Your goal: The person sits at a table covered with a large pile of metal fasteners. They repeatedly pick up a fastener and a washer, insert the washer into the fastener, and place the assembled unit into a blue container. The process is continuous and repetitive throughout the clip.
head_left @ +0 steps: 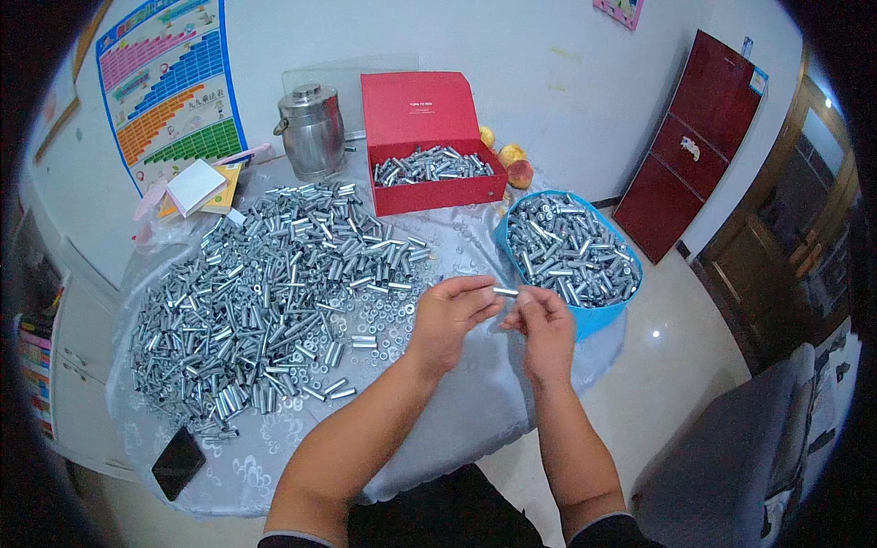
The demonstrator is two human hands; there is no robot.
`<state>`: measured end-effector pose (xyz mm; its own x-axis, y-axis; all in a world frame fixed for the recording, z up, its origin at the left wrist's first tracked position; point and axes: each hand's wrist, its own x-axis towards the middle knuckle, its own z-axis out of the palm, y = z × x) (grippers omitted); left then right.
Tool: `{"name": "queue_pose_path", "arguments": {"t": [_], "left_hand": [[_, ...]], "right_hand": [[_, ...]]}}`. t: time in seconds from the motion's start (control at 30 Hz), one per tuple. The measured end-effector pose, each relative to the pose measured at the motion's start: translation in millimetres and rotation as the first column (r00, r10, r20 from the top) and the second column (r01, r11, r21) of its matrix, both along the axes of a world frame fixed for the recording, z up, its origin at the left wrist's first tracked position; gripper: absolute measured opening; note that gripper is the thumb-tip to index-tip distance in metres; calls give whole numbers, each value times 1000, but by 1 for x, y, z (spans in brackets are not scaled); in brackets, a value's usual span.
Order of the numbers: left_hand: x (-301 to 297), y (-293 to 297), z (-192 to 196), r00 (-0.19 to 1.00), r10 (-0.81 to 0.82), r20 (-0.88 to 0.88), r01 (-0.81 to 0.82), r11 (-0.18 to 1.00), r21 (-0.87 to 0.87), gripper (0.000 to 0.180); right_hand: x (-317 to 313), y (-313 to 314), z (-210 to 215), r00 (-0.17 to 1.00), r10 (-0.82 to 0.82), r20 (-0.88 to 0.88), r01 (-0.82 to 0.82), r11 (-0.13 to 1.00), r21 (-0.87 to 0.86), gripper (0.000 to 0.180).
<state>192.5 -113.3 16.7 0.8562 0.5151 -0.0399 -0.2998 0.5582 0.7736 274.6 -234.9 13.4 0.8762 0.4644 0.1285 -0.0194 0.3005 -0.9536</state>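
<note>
My left hand (449,315) and my right hand (541,321) meet above the table's near right edge. Between their fingertips they pinch one short silver metal tube (505,292), held level. A large heap of the same metal tubes (274,292) covers the table to the left of my hands, with small washers (388,315) scattered at its near side. Just right of my hands stands a blue basin (598,315) full of metal parts.
A red box (429,137) with tubes stands open at the back, beside a steel pot (311,132) and some peaches (512,164). A black phone (177,462) lies at the near left edge. A grey chair (731,457) stands to the right, a dark red cabinet (694,137) behind.
</note>
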Motion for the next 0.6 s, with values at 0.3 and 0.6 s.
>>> {"name": "queue_pose_path", "arguments": {"t": [0.3, 0.6], "left_hand": [[-34, 27, -5, 985, 158, -65, -164, 981, -101, 26], [-164, 92, -7, 801, 564, -201, -549, 825, 130, 19]], "right_hand": [[30, -3, 22, 933, -348, -97, 359, 918, 167, 35], [-28, 99, 2, 986, 124, 110, -115, 990, -87, 24]]}}
